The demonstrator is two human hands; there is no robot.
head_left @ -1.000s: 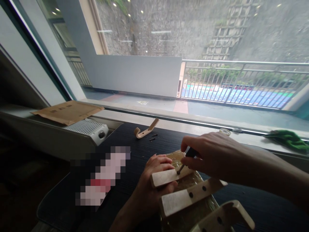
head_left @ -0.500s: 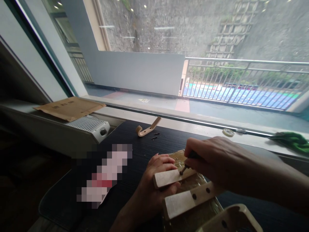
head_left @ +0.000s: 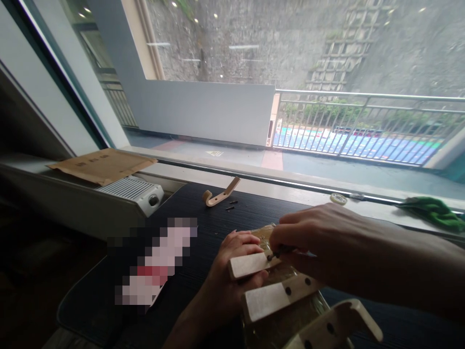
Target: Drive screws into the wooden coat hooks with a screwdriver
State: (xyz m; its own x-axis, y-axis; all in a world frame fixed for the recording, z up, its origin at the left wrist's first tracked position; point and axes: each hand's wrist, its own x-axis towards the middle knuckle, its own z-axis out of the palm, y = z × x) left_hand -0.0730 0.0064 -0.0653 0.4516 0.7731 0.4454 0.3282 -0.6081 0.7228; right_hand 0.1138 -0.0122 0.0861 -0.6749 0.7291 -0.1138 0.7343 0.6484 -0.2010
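Note:
My left hand is closed around the near end of a pale wooden hook, fingers on its far side and thumb on its near side. The hook lies across a board wrapped in shiny yellowish film. My right hand is closed on a small screwdriver, mostly hidden by the fingers. Its tip is beside a dark screw in the hook. Nearer to me, a second wooden hook and a third lie across the board, with dark spots at their holes.
A loose wooden hook lies on the dark table beside several dark screws. A blurred-out pink and white item is at the left. On the sill are a tape roll, a green cloth and a brown envelope.
My right hand has shifted slightly left and turned, so the screwdriver's shaft lies flatter and shows less. The left hand keeps its hold on the wooden hook. The view has shifted slightly.

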